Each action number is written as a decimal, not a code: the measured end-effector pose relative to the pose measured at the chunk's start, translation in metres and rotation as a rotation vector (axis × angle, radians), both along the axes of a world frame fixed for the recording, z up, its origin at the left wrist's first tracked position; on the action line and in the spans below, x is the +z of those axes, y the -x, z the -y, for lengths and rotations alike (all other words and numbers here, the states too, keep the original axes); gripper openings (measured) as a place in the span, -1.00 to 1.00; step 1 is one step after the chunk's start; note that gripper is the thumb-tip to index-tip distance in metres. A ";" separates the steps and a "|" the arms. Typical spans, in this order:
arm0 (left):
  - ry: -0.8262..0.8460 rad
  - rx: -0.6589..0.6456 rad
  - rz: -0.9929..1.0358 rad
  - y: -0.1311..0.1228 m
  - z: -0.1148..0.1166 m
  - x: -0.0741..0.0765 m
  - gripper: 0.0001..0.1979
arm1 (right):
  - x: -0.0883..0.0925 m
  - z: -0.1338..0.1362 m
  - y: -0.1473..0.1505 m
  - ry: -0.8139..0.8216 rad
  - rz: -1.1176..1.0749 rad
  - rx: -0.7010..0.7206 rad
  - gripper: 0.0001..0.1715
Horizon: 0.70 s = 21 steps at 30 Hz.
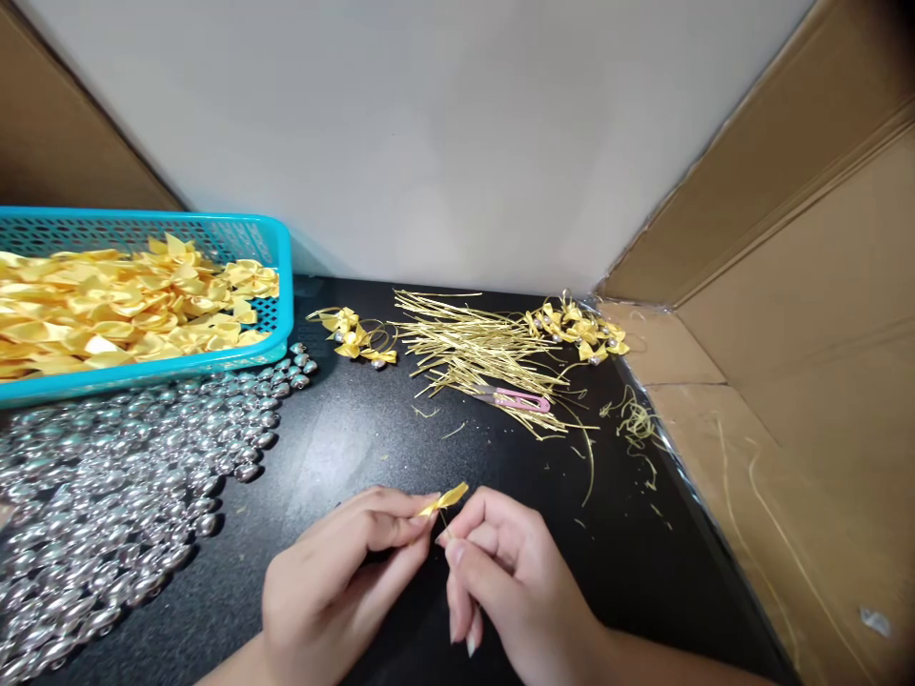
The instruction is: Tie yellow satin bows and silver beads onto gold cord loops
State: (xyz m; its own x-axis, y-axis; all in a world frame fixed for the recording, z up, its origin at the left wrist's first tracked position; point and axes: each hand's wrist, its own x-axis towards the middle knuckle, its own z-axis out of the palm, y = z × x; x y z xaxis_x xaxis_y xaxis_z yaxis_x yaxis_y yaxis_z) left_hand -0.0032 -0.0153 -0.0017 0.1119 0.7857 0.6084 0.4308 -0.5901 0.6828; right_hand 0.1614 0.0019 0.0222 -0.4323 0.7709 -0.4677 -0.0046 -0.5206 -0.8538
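Observation:
My left hand pinches a small yellow ribbon bow between thumb and forefinger, low in the middle of the black table. My right hand is closed right beside it, its fingertips pinching a thin gold wire just under the bow. Both hands meet at the bow. A heap of loose gold wires lies farther back, with pink snips resting on its near edge.
A turquoise basket of yellow bows stands at the back left. Silver beads spread over the table's left side. Finished bows with beads lie in two clusters. Cardboard walls close in the right and far left.

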 end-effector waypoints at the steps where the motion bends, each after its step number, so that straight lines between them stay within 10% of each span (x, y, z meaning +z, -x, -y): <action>1: 0.000 0.010 -0.001 0.000 0.000 0.000 -0.93 | 0.000 0.000 0.000 0.002 0.000 0.000 -0.79; 21: 0.004 0.028 0.002 0.000 0.000 0.002 -0.93 | 0.001 0.000 0.001 0.022 -0.007 0.001 -0.74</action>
State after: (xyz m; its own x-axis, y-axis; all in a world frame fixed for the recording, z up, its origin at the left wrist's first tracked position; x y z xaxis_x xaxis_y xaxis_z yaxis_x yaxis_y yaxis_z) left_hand -0.0031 -0.0157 -0.0002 0.0888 0.7912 0.6051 0.4458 -0.5748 0.6862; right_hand 0.1605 0.0014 0.0233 -0.4366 0.7600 -0.4815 -0.0102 -0.5393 -0.8421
